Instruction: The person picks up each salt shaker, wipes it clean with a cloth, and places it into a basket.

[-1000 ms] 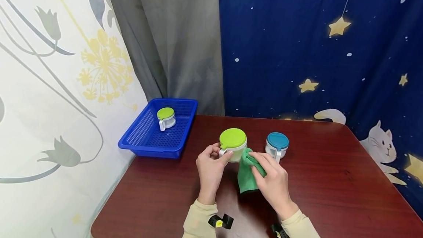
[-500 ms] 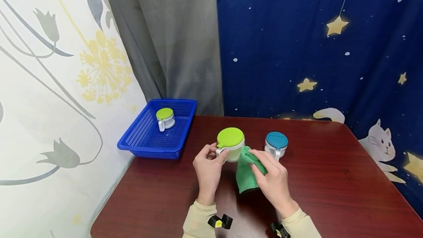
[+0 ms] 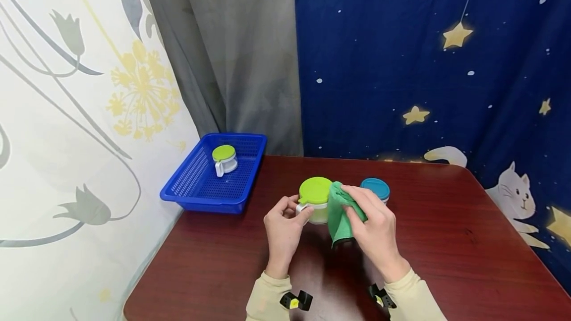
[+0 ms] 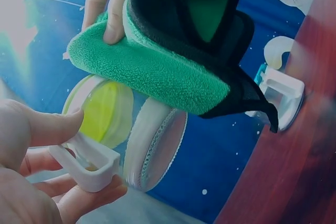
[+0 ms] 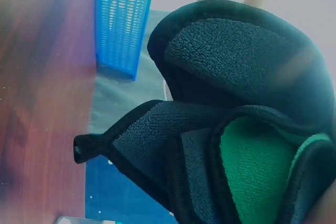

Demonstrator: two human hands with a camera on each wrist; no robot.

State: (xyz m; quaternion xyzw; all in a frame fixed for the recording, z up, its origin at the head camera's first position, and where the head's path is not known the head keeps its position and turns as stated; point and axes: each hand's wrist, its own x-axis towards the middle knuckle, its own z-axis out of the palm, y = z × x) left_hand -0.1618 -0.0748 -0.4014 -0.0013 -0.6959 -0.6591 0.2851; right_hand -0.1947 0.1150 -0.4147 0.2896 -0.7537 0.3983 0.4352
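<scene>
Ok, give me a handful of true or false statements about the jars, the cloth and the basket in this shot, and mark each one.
1. The left hand holds the white handle of the green-lidded jar. True.
2. The right hand holds a red cloth. False: the cloth is green, pressed against the jar's side.
3. The blue basket holds a small green-lidded jar. True.
4. The blue-lidded jar sits inside the basket. False: it stands on the table, behind the right hand.
5. The jar being wiped has its lid off. False: the green lid is on.
</scene>
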